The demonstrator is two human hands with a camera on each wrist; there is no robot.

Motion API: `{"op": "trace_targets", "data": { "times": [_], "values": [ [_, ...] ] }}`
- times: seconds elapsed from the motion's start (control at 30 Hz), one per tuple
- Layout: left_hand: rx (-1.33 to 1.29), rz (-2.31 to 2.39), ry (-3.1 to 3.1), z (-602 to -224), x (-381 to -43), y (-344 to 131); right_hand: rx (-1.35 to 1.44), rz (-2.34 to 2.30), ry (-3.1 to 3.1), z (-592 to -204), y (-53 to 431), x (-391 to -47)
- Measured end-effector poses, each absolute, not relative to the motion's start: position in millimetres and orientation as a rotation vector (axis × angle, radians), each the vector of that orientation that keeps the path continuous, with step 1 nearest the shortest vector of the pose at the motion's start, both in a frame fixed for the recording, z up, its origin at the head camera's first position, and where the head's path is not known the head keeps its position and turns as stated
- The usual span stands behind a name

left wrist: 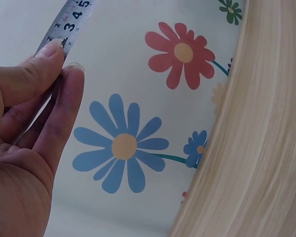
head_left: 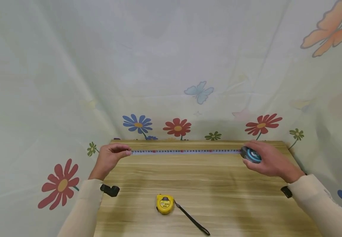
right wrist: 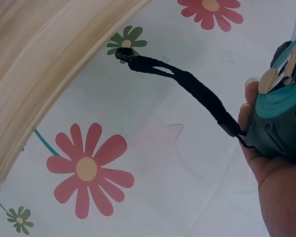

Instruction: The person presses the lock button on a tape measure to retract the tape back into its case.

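Observation:
A teal-and-black tape measure [head_left: 251, 155] is held in my right hand [head_left: 271, 160], its fingers curled round the case. From it a white tape blade [head_left: 196, 152] with black and red numbers stretches left. My left hand [head_left: 111, 158] pinches the blade's free end between thumb and fingers. In the left wrist view the thumb presses on the blade [left wrist: 71, 24] near the number 3. The right wrist view shows the case [right wrist: 281, 123] with its belt clip, and a black wrist strap [right wrist: 197, 91] hanging from it. Part of the case lies outside that view.
On the wooden table [head_left: 141, 181], nearer to me, lies a yellow tape measure [head_left: 165, 204] with a black strap [head_left: 192, 220] angled to the right. A pale curtain [head_left: 165, 65] printed with flowers and butterflies stands behind the table and along both sides.

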State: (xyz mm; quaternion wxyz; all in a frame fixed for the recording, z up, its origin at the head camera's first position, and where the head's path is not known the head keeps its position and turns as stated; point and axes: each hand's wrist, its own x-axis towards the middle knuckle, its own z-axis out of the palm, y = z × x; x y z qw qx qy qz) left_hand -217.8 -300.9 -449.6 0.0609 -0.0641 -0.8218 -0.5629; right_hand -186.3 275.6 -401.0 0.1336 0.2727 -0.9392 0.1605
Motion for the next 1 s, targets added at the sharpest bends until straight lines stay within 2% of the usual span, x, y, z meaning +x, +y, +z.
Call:
{"op": "trace_targets", "data": {
  "times": [1.0],
  "values": [
    [-0.286, -1.731, -2.458, -453.6, -220.5, -294.1, 0.814, 0.468, -2.733, -398.1, 267.4, -191.3]
  ]
}}
